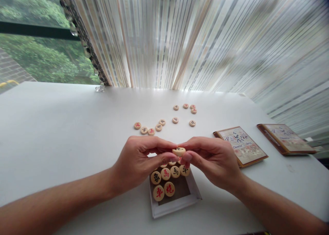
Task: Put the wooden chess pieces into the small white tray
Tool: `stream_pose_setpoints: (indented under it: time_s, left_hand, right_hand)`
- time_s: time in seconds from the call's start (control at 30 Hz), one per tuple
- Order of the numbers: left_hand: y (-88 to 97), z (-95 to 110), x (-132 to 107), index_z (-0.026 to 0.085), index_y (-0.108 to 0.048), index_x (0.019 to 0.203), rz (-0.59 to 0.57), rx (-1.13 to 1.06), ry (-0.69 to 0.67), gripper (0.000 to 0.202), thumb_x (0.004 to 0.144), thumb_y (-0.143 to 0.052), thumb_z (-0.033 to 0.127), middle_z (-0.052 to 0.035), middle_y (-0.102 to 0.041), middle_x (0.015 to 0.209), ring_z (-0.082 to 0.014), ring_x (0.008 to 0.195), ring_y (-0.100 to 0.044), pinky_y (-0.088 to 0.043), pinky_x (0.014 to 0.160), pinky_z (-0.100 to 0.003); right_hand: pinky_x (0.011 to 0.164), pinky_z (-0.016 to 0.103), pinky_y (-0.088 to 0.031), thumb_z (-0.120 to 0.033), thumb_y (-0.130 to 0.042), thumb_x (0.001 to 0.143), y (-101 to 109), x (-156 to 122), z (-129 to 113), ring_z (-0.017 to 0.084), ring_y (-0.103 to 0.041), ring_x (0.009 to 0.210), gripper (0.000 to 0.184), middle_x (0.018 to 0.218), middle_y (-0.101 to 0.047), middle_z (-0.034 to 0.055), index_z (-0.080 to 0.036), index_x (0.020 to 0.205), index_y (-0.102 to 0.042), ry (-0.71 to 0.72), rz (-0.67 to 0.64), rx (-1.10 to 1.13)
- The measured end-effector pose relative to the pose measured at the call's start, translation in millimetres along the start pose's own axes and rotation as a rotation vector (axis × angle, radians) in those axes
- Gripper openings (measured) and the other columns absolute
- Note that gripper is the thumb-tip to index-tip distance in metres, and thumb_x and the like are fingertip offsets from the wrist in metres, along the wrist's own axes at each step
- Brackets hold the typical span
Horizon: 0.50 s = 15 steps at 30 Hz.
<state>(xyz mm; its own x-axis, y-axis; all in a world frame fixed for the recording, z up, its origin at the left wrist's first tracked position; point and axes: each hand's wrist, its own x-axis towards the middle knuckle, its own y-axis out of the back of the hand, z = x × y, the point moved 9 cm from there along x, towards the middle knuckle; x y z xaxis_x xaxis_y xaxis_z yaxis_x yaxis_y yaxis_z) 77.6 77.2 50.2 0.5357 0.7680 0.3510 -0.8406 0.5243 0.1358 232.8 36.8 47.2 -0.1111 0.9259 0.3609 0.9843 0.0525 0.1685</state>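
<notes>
Between the fingertips of my left hand (140,161) and my right hand (209,161) is a round wooden Chinese chess piece (179,150) with a black character. Both hands pinch it from opposite sides, above a shallow white box (177,207). In the box lie several more pieces in rows, among them a red-marked piece (169,189) and another red-marked piece (158,193) in the nearest row. Behind these sits a black-marked piece (155,177) at the left. My fingers partly hide the box's far rows.
Several loose chess pieces lie scattered beyond my hands on the white table (64,132), such as a red-marked one (137,125) and a black-marked one (192,123). To the right are a Chinese chess box lid (243,145) and another flat box (286,139). A string curtain (154,39) hangs behind.
</notes>
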Motion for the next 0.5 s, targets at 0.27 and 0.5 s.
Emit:
stream_pose_setpoints:
  time_s: [0.27,0.5]
  left_hand:
    - [-5.3,2,-1,0.016,-0.086,0.104,-0.061,0.077,-0.045,0.013,0.091,-0.082,0.018,-0.0061,-0.083,0.085,-0.0142,0.074,-0.076,-0.061,0.067,-0.02]
    - [-10.0,-4,-4,0.012,-0.082,0.117,-0.092,-0.031,-0.01,0.032,0.086,-0.087,0.015,-0.0086,-0.083,0.094,-0.0143,0.078,-0.077,-0.064,0.074,-0.02]
  right_hand:
    - [0.05,0.02,-0.054,-0.037,-0.075,0.099,-4,0,4,0.012,-0.067,0.052,0.029,0.063,-0.074,0.0042,-0.015,0.081,-0.081,-0.061,-0.047,-0.033]
    - [0.051,0.021,-0.053,-0.049,-0.073,0.1,-16,-6,25,0.012,-0.066,0.054,0.042,0.061,-0.071,0.0039,-0.014,0.077,-0.076,-0.3,-0.147,0.176]
